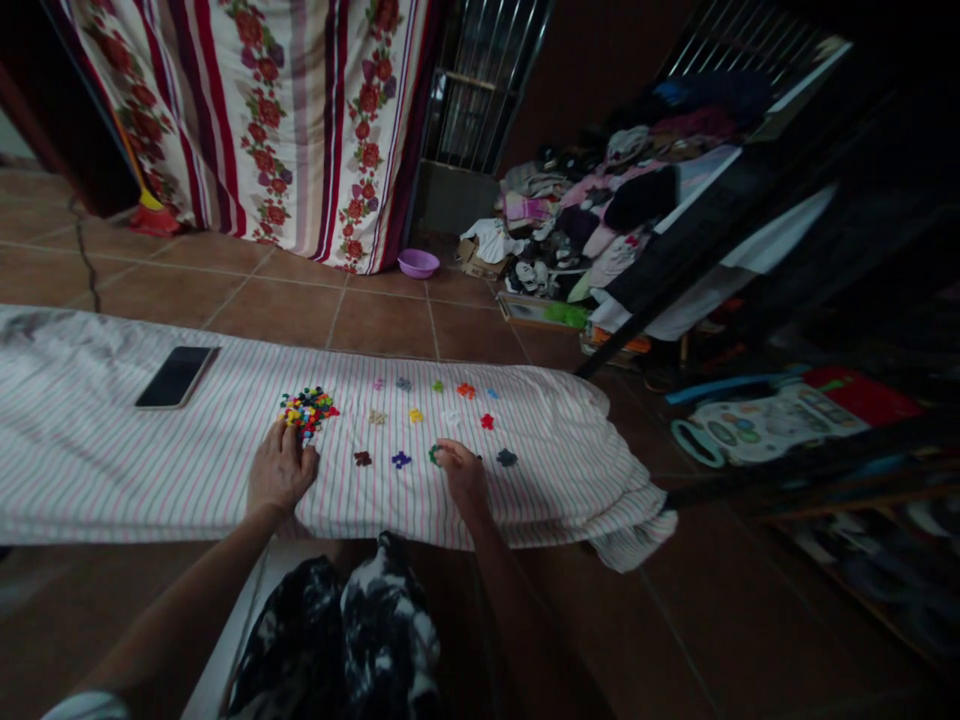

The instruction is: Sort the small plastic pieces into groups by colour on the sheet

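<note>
The left hand (280,470) lies spread at mixed beads (309,406); whether the right hand (465,480) pinches green beads (433,456) is unclear. Likely light, hard; fingertips suit.

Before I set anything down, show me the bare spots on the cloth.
Bare cloth shows left of the phone, between the phone and the mixed pile, and from the dark grey pile to the right end. It's crowded at the mixed pile, by the left hand, and among the one-colour piles, with the right hand at the green pile.
</note>
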Action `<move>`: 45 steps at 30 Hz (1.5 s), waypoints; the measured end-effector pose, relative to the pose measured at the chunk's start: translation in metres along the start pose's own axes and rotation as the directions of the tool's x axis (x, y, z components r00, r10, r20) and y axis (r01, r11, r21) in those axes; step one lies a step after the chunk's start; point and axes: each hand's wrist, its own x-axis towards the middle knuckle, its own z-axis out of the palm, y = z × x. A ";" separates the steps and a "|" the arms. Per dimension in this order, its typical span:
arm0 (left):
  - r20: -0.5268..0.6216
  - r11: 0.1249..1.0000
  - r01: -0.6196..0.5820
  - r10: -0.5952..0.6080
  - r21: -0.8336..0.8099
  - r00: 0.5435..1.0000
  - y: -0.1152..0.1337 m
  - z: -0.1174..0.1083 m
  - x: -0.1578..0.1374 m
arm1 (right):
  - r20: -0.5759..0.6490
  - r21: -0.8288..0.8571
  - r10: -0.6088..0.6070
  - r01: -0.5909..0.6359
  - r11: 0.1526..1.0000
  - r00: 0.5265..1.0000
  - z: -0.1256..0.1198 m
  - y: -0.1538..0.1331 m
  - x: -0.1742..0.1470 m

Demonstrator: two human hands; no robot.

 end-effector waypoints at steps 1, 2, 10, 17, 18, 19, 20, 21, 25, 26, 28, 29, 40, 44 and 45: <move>0.001 1.000 -0.001 0.001 0.004 1.000 0.000 0.000 0.000 | 0.000 0.005 0.003 -0.003 1.000 1.000 0.000 0.001 0.000; 0.000 1.000 0.000 0.000 0.009 1.000 0.001 0.000 0.000 | 0.000 0.010 0.006 -0.006 1.000 1.000 0.000 0.002 -0.001; 0.001 0.998 -0.042 0.042 0.053 0.999 0.002 -0.004 0.002 | -0.062 0.058 0.000 0.004 0.998 0.998 -0.007 0.001 -0.001; 0.036 0.996 -0.076 0.075 0.049 0.997 0.001 -0.006 0.001 | -0.199 0.012 0.015 -0.013 1.000 0.980 -0.042 0.030 0.003; 0.036 0.996 -0.075 0.073 0.055 0.997 0.000 -0.006 0.001 | -0.214 0.019 0.034 -0.031 0.999 0.976 -0.047 0.033 0.003; 0.040 0.994 -0.084 0.081 0.066 0.996 0.000 -0.006 0.001 | -0.222 0.030 0.052 -0.047 0.998 0.974 -0.051 0.036 0.002; 0.050 0.991 -0.105 0.101 0.082 0.994 0.000 -0.006 0.001 | -0.224 0.045 0.067 -0.058 0.997 0.972 -0.054 0.037 0.002; 0.061 0.986 -0.132 0.127 0.101 0.990 -0.001 -0.006 0.001 | -0.221 0.068 0.079 -0.066 0.996 0.972 -0.056 0.036 0.000; 0.085 0.963 -0.214 0.202 0.162 0.976 -0.002 -0.009 0.000 | -0.157 0.226 0.124 -0.087 0.970 0.980 -0.053 0.025 -0.006; 0.083 0.962 -0.219 0.207 0.163 0.975 -0.002 -0.010 0.000 | -0.139 0.281 0.142 -0.098 0.955 0.980 -0.050 0.020 -0.008; 0.073 0.963 -0.220 0.211 0.157 0.975 -0.001 -0.011 0.000 | -0.084 0.406 0.178 -0.129 0.905 0.981 -0.042 0.011 -0.011; 0.071 0.962 -0.222 0.214 0.156 0.974 -0.001 -0.011 0.000 | -0.051 0.472 0.188 -0.142 0.870 0.981 -0.038 0.006 -0.012; 0.054 0.975 -0.177 0.171 0.137 0.984 -0.001 -0.007 -0.001 | 0.141 0.555 0.104 -0.166 0.815 0.985 -0.009 -0.021 -0.013; 0.068 0.974 -0.170 0.161 0.152 0.985 -0.001 -0.007 -0.001 | 0.158 0.573 0.082 -0.159 0.804 0.984 -0.005 -0.028 -0.013; 0.077 0.969 -0.181 0.170 0.168 0.982 -0.001 -0.007 -0.001 | 0.161 0.581 0.078 -0.159 0.798 0.984 -0.004 -0.029 -0.014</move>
